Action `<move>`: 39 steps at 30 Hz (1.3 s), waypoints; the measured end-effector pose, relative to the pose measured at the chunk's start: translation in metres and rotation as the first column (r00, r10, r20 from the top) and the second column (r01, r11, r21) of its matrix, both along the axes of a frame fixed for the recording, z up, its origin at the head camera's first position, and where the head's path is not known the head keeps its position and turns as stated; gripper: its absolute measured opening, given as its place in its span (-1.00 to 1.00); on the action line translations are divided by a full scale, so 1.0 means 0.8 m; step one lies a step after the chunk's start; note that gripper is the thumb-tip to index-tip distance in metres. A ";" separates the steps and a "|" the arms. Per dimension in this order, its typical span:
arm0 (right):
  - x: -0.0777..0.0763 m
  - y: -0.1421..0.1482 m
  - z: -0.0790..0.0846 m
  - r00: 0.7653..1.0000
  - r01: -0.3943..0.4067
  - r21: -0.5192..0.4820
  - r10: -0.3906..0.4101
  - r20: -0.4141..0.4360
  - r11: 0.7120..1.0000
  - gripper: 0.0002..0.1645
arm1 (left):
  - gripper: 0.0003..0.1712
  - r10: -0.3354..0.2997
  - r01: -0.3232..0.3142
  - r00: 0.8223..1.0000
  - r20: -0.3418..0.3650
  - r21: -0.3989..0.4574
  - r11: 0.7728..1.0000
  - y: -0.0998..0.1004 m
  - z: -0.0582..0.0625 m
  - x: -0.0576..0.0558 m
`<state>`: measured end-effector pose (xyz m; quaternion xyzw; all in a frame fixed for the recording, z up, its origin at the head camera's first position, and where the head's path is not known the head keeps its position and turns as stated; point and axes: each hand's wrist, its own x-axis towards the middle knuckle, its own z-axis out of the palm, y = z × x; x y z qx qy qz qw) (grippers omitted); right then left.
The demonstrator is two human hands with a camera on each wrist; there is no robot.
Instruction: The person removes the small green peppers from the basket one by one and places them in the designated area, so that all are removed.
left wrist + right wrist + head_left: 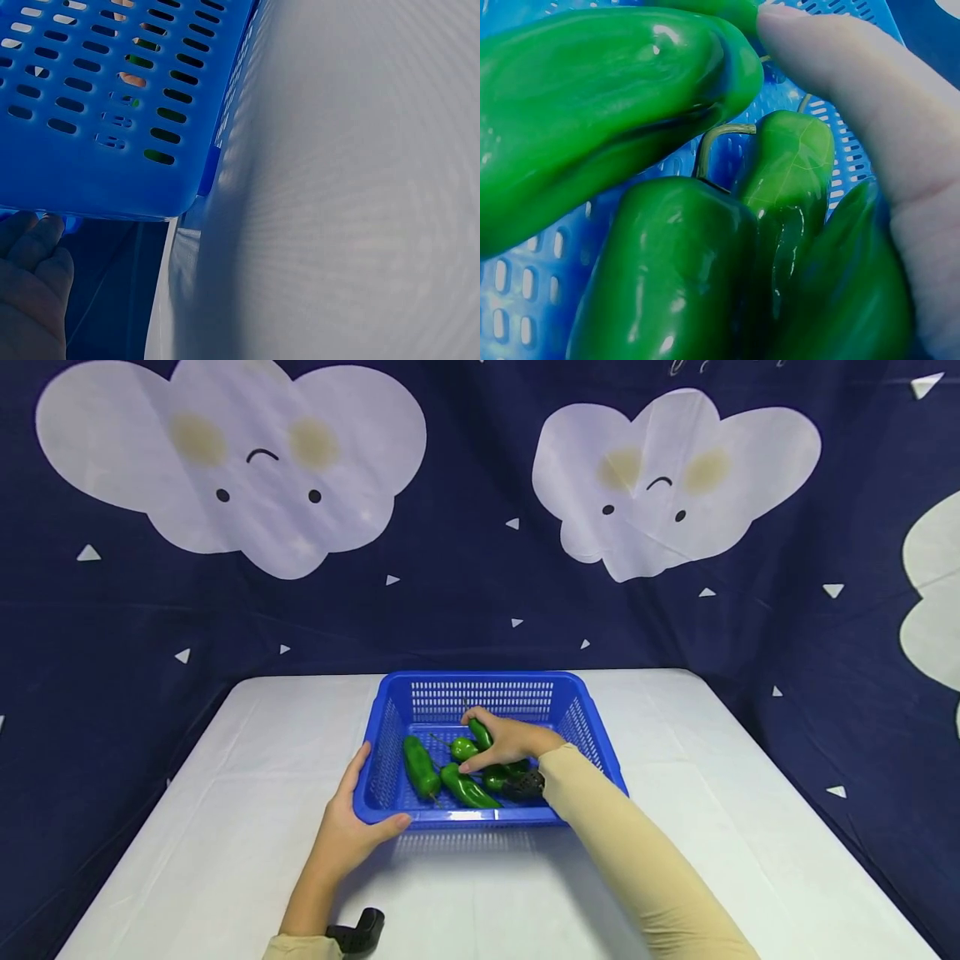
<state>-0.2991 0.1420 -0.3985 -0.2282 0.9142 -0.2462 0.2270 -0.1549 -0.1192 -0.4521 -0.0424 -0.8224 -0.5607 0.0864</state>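
Observation:
A blue slotted plastic basket [480, 816] stands on the white table. My left hand [348, 831] holds its near left corner, thumb at the front rim and fingers along the left side. In the left wrist view, those fingers [45, 240] meet the rim. Over the peppers in the basket is my right hand [510, 739], thumb and forefinger spread wide. Between them lie a slim green pepper [480, 733] and a rounder one [462, 748]. The thumb tip overlaps a glossy pepper [468, 789]. The right wrist view shows several peppers [682, 262] beside the thumb [855, 67].
Another long green pepper [420, 767] lies at the basket's left. The table [300, 727] has a white cover. Behind it hangs a dark blue cloth [465, 610] with white clouds. A black wrist device [363, 931] sits by the left sleeve.

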 end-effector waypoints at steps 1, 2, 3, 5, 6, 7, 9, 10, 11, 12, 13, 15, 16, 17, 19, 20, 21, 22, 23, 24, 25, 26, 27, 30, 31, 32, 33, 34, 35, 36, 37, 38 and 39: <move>0.000 0.001 0.000 1.000 0.002 0.002 -0.002 0.000 1.000 0.02 | 0.33 -0.003 0.003 1.000 0.000 0.003 1.000 0.001 0.000 0.000; 0.001 0.002 0.000 1.000 0.005 0.004 -0.005 -0.002 1.000 0.02 | 0.33 -0.006 0.006 1.000 0.001 0.007 1.000 0.001 -0.001 -0.001; 0.001 0.003 0.000 1.000 0.007 0.008 -0.007 -0.003 1.000 0.03 | 0.33 -0.008 0.008 1.000 0.003 0.010 1.000 0.002 -0.001 -0.001; 0.001 0.003 0.000 1.000 0.005 0.010 -0.005 -0.004 1.000 0.03 | 0.33 -0.006 0.006 1.000 0.006 0.014 1.000 0.003 -0.002 -0.001; 0.001 0.003 0.000 1.000 0.003 0.010 -0.002 -0.003 1.000 0.03 | 0.33 -0.005 0.004 1.000 0.006 0.015 1.000 0.003 -0.002 -0.001; 0.001 0.003 0.000 1.000 0.000 0.009 0.000 -0.004 1.000 0.04 | 0.33 -0.003 0.003 1.000 0.006 0.017 1.000 0.003 -0.002 0.000; 0.001 0.003 -0.001 1.000 -0.003 0.002 0.003 -0.001 1.000 0.04 | 0.33 -0.003 0.003 1.000 0.006 0.018 1.000 0.002 -0.001 0.000; 0.001 0.003 -0.001 1.000 -0.004 0.000 0.004 -0.001 1.000 0.04 | 0.33 -0.004 0.003 1.000 0.005 0.018 1.000 0.002 -0.001 0.000; 0.001 0.003 -0.001 1.000 -0.004 -0.003 0.004 0.001 1.000 0.04 | 0.33 -0.006 0.006 1.000 0.004 0.018 1.000 0.002 -0.001 0.001; 0.001 0.002 -0.001 1.000 -0.006 -0.002 0.006 0.000 1.000 0.05 | 0.33 -0.008 0.008 1.000 0.004 0.020 1.000 0.002 0.000 0.001; 0.001 0.002 -0.001 1.000 -0.006 -0.002 0.006 -0.001 1.000 0.05 | 0.33 -0.009 0.009 1.000 0.004 0.022 1.000 0.002 0.000 0.001; 0.001 0.002 -0.001 1.000 -0.005 0.000 0.005 0.000 1.000 0.05 | 0.34 -0.011 0.011 1.000 0.002 0.022 1.000 0.002 0.000 0.000; 0.001 0.002 -0.001 1.000 -0.005 0.003 0.005 -0.001 1.000 0.05 | 0.34 -0.012 0.012 1.000 0.000 0.021 1.000 0.001 0.000 0.000; 0.000 0.003 -0.001 1.000 -0.006 0.005 0.006 -0.002 1.000 0.05 | 0.34 -0.014 0.014 1.000 -0.001 0.020 1.000 0.001 0.000 0.000; 0.000 0.002 0.000 1.000 -0.007 0.006 0.007 -0.002 1.000 0.05 | 0.34 -0.013 0.013 1.000 -0.002 0.018 1.000 0.001 0.001 0.000; 0.000 0.002 -0.001 1.000 -0.007 0.006 0.007 -0.002 1.000 0.05 | 0.34 -0.013 0.013 1.000 -0.002 0.016 1.000 0.001 0.001 0.001; 0.000 0.002 0.000 1.000 -0.008 0.007 0.008 -0.002 1.000 0.04 | 0.34 -0.013 0.013 1.000 -0.001 0.015 1.000 0.001 0.001 0.001; 0.000 0.002 -0.001 1.000 -0.011 0.008 0.011 -0.003 1.000 0.05 | 0.34 -0.014 0.014 1.000 -0.001 0.013 1.000 0.001 0.001 0.001; 0.000 0.002 0.000 1.000 -0.010 0.007 0.010 -0.003 1.000 0.04 | 0.34 -0.014 0.014 1.000 0.000 0.014 1.000 0.001 0.001 0.001; 0.000 0.002 0.000 1.000 -0.010 0.006 0.010 -0.002 1.000 0.04 | 0.34 -0.014 0.014 1.000 -0.001 0.014 1.000 0.001 0.001 0.001; 0.000 0.002 0.000 1.000 -0.008 0.006 0.008 -0.001 1.000 0.04 | 0.33 -0.013 0.013 1.000 -0.001 0.014 1.000 0.001 0.000 0.001; 0.000 0.002 0.000 1.000 -0.007 0.005 0.007 0.000 1.000 0.04 | 0.33 -0.013 0.013 1.000 -0.002 0.015 1.000 0.001 0.000 0.001; 0.001 0.002 0.000 1.000 -0.006 0.003 0.006 0.003 1.000 0.04 | 0.33 -0.013 0.013 1.000 -0.003 0.015 1.000 0.001 -0.001 0.000; 0.001 0.002 -0.001 1.000 -0.005 0.000 0.005 0.005 1.000 0.04 | 0.34 -0.012 0.012 1.000 -0.008 0.013 1.000 0.001 -0.002 0.000; 0.001 0.002 -0.001 1.000 -0.005 -0.001 0.005 0.004 1.000 0.04 | 0.33 -0.011 0.011 1.000 -0.007 0.014 1.000 0.001 -0.002 0.000; 0.001 0.002 -0.001 1.000 -0.008 -0.003 0.008 0.002 1.000 0.04 | 0.33 -0.010 0.011 1.000 -0.008 0.013 1.000 0.001 -0.003 0.000; 0.001 0.002 -0.001 1.000 -0.011 -0.003 0.011 -0.001 1.000 0.04 | 0.33 -0.009 0.009 1.000 -0.008 0.012 1.000 0.001 -0.003 0.000; 0.001 0.002 -0.002 1.000 -0.014 -0.003 0.014 -0.005 1.000 0.04 | 0.33 -0.009 0.009 1.000 -0.009 0.010 1.000 0.001 -0.003 0.000; 0.000 0.002 -0.002 1.000 -0.016 -0.003 0.016 -0.008 1.000 0.04 | 0.33 -0.009 0.009 1.000 -0.012 0.008 1.000 0.001 -0.003 0.000; 0.000 0.002 -0.002 1.000 -0.018 -0.003 0.018 -0.010 1.000 0.04 | 0.33 -0.008 0.008 1.000 -0.012 0.006 1.000 0.001 -0.003 0.000; 0.000 0.002 -0.002 1.000 -0.019 -0.003 0.019 -0.012 1.000 0.04 | 0.33 -0.008 0.008 1.000 -0.011 0.006 1.000 0.001 -0.003 0.000; 0.000 0.002 -0.002 1.000 -0.020 -0.004 0.020 -0.013 1.000 0.04 | 0.33 -0.009 0.009 1.000 -0.012 0.005 1.000 0.001 -0.002 0.000; 0.000 0.002 -0.003 1.000 -0.020 -0.003 0.020 -0.013 1.000 0.04 | 0.33 -0.010 0.010 1.000 -0.015 0.005 1.000 0.001 -0.002 0.000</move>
